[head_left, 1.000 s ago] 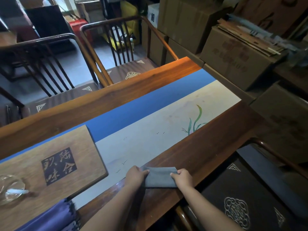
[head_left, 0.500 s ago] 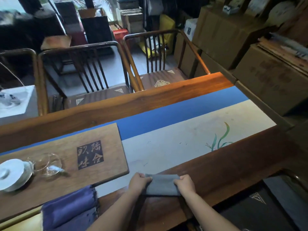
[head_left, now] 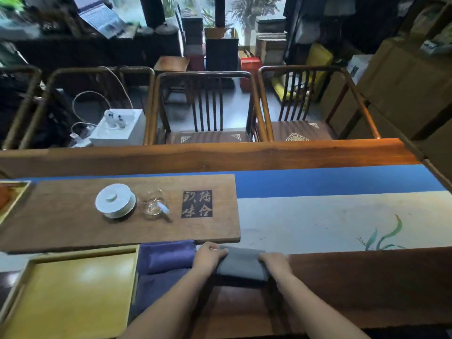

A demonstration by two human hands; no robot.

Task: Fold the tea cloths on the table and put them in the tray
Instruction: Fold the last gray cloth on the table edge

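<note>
— Hands first: where are they?

— Both sit at the near edge of the desk (head_left: 367,285). The left hand (head_left: 208,258) pinches the left end of the grey cloth (head_left: 242,264), the right hand (head_left: 275,263) pinches the right end. The fingers of each hand are curled closed over the fabric.

— How does the grey cloth look?

— Folded into a compact strip, stretched between the two hands, lying partly on the dark wood and partly on the pale edge of the table runner (head_left: 318,221).

— Any other cloth?

— A purple cloth (head_left: 166,258) lies just left of the left hand, its upper part bunched into a roll and its lower part spread flat. It touches the right rim of the yellow tray (head_left: 73,297).

— Anything in the tray?

— Only its glossy yellow floor shows.

— And farther back?

— A wooden board (head_left: 73,216) with carved characters lies across the runner, carrying a white lidded cup (head_left: 115,200) and a glass pitcher (head_left: 152,204) side by side. Two chairs (head_left: 208,106) stand beyond the far edge.
</note>
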